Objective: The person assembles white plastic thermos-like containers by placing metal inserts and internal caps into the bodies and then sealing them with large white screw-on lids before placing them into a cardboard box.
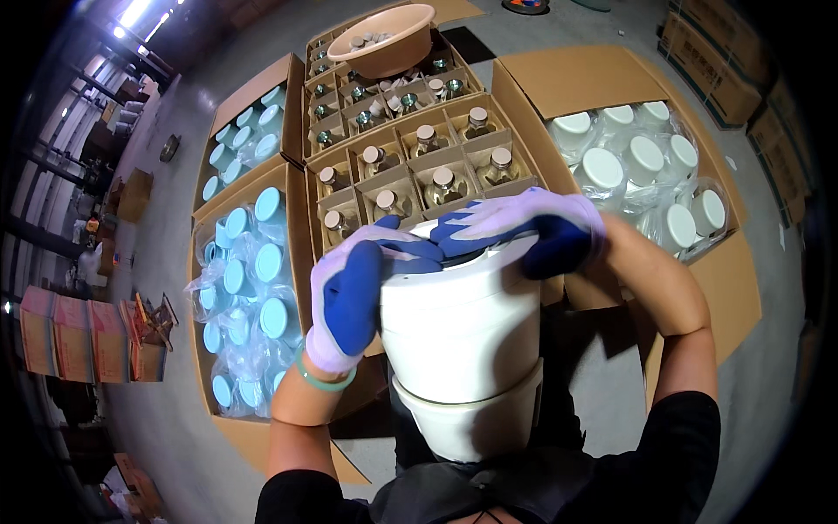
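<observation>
Between the person's forearms, a white tub is upright before a box of capped bottles, its top clasped by the gloved left hand and right hand, fingertips close together.

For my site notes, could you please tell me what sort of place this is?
Probably a warehouse or packing area: capped bottles in a divided carton, blue-topped containers bagged in plastic, and stacked boxes suggest it.
</observation>
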`<state>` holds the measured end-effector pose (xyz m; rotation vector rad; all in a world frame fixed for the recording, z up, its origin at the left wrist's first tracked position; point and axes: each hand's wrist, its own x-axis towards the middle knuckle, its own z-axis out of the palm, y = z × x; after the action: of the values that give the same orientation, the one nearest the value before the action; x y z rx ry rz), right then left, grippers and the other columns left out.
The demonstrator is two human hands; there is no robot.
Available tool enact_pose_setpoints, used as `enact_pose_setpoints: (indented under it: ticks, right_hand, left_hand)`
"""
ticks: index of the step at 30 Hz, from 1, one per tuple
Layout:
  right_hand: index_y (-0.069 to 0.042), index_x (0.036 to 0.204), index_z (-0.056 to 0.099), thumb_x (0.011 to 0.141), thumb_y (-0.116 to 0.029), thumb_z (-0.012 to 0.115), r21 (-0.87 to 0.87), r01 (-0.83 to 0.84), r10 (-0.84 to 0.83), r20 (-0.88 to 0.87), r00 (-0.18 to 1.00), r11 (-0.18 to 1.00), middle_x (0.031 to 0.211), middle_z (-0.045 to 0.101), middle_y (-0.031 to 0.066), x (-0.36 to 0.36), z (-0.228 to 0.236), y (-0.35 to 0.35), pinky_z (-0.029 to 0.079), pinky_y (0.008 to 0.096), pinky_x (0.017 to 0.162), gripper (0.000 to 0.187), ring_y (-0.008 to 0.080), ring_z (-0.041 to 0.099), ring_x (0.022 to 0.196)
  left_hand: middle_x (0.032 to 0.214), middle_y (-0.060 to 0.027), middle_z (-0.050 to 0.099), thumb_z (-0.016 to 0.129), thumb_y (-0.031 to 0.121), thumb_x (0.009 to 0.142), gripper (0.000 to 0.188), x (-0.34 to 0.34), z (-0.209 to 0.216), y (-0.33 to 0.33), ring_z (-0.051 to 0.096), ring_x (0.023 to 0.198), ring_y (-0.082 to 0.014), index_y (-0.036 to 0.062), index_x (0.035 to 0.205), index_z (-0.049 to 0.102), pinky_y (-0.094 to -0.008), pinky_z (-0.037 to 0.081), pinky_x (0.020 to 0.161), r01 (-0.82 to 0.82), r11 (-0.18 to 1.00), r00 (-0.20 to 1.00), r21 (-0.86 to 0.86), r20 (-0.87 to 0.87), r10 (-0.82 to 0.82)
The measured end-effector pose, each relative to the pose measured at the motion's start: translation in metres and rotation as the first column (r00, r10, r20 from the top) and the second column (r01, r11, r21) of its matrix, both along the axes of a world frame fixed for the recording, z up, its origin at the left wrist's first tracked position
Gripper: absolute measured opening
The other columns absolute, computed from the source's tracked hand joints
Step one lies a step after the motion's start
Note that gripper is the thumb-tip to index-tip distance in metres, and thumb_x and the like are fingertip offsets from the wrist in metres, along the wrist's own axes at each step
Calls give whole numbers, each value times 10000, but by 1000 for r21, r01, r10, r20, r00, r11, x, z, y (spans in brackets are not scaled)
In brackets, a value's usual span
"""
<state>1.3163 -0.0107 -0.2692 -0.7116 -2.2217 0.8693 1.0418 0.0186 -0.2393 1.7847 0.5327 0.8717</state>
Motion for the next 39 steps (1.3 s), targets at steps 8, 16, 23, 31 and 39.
enact_pose_setpoints:
  ticks: [8,16,23,31,39]
  right_hand:
    - [-60,1355,577,791,-262,761,-21,12,-10,53,999,1000,1274,626,184,-22,44,-13,403,439,1084,627,360,552,1240]
    - [-38,1264,635,759,-437,795,207,80,-109,135,985,975,1176,666,191,-23,59,-34,456,474,1021,663,358,637,1121]
    - [-40,1340,572,842,-242,745,-86,-106,90,-173,981,991,1266,639,184,-9,35,-14,462,406,1049,565,309,633,1158]
    - [-3,1329,569,925,-293,655,-48,-5,5,3,1000,999,1242,628,205,-27,49,-35,476,426,1009,505,328,618,1156]
    - [-38,1260,609,946,-203,629,-172,13,10,132,991,985,1066,698,120,-30,71,-17,526,358,910,355,241,674,986]
  left_hand:
    - [1108,-165,618,369,409,1030,509,9,-74,42,591,1081,-300,-44,1097,590,-427,363,1081,559,554,696,-617,713,91]
    - [709,-31,565,419,324,1018,488,18,-57,41,553,777,-230,70,630,573,-541,266,1153,503,863,614,-57,726,-310]
    - [992,-116,620,388,221,1013,375,7,-43,32,581,978,-242,20,773,594,-423,368,1064,243,929,929,-280,344,-139]
    - [777,-109,591,345,299,1029,477,0,-8,7,553,777,-244,31,686,541,-398,445,906,80,997,986,-18,150,-77]
    - [801,-123,569,446,113,952,223,-8,-13,-5,541,731,-262,-5,797,555,-367,474,820,18,980,994,199,102,-39]
